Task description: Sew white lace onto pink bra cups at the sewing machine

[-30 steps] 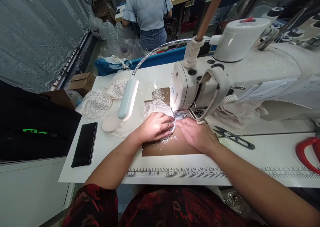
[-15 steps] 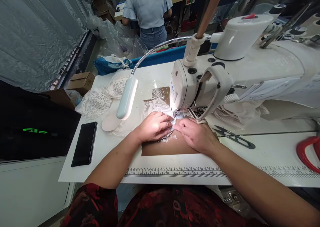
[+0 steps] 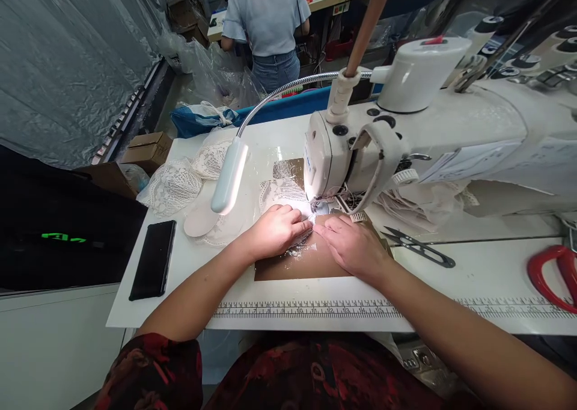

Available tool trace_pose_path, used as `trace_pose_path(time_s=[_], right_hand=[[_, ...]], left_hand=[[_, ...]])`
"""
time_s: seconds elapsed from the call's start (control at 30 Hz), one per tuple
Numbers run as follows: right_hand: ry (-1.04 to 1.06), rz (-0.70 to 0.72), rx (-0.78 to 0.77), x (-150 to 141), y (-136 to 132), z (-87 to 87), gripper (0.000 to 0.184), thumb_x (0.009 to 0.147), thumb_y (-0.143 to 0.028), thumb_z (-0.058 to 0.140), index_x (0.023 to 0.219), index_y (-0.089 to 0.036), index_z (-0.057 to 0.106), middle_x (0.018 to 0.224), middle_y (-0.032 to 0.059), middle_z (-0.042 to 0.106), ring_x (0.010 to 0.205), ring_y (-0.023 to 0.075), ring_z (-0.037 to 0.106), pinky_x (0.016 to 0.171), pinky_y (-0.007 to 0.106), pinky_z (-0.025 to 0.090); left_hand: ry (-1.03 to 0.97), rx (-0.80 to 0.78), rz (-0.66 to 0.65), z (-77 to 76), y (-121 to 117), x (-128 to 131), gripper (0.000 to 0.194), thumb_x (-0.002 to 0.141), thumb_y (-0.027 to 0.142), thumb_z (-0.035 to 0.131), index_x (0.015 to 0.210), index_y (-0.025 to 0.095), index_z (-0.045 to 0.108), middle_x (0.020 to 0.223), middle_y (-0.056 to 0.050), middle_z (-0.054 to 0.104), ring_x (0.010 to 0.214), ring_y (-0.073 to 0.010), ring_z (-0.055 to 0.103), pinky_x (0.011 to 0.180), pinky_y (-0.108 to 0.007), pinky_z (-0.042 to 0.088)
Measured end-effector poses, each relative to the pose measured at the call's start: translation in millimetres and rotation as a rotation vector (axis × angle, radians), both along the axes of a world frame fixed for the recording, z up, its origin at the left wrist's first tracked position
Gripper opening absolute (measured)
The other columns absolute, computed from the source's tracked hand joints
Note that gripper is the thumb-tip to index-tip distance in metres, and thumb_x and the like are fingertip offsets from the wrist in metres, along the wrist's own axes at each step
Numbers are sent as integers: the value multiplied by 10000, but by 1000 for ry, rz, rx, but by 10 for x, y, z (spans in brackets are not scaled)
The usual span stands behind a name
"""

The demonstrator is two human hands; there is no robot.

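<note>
Two hands meet at the centre of the frame, just below the head of the sewing machine (image 3: 321, 157). The white lace piece (image 3: 282, 193) lies beneath and beyond the left hand (image 3: 278, 232), the nearer one; its long axis appears to slope from upper left to lower right. The right hand (image 3: 354, 244) reaches its lower-right end. Both hands' fingers are bent; whether they pinch the lace cannot be told. The left hand hides the lower part; glare obscures the stitching area.
</note>
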State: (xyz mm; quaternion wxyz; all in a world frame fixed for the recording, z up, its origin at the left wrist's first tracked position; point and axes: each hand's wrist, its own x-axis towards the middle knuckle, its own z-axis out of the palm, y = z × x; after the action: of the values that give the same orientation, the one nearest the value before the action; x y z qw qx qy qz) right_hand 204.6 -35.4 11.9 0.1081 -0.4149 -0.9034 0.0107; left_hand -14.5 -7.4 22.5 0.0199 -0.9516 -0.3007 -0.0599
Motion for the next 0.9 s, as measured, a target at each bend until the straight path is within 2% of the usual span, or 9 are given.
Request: trace_pose_path(time_s=[0.2, 0.47, 0.6, 0.77, 0.9], right_hand=[[6, -12, 33, -1, -20, -28, 325, 877, -122, 421, 1032, -168, 703, 769, 60, 612, 720, 192, 467, 661, 316, 304], [-25, -76, 50, -26, -3, -29, 352, 887, -135, 406, 1061, -183, 708, 755, 55, 621, 719, 190, 490, 627, 308, 293], [-32, -125, 35, -52, 21, -29, 396, 863, -124, 422, 1160, -207, 671, 798, 48, 642, 739, 195, 516, 627, 299, 309], [-26, -182, 11, -67, 51, -51, 388, 878, -163, 418, 1174, -221, 661, 830, 49, 646, 750, 194, 533, 602, 293, 318], [-4, -168, -4, -39, 50, -45, 405, 877, -161, 422, 1215, -228, 635, 853, 45, 642, 769, 190, 534, 607, 289, 321]], left_hand=[[-45, -6, 59, -76, -84, -13, 320, 938, 258, 445, 1210, 242, 614, 843, -60, 581, 779, -186, 490, 699, -320, 349], [-91, -23, 88, -79, -102, 23, 331, 902, 206, 439, 1175, 207, 627, 892, -76, 600, 783, -186, 497, 710, -329, 368], [-100, -24, 113, -71, -82, 51, 333, 910, 234, 443, 1198, 187, 603, 908, -86, 596, 807, -193, 502, 733, -339, 378], [-126, -22, 126, -35, -78, 83, 366, 945, 334, 401, 1178, 147, 612, 897, -100, 596, 810, -207, 507, 739, -352, 382], [-180, -33, 115, -44, -89, 59, 361, 958, 359, 384, 1119, 158, 636, 879, -93, 588, 810, -196, 509, 750, -346, 382]])
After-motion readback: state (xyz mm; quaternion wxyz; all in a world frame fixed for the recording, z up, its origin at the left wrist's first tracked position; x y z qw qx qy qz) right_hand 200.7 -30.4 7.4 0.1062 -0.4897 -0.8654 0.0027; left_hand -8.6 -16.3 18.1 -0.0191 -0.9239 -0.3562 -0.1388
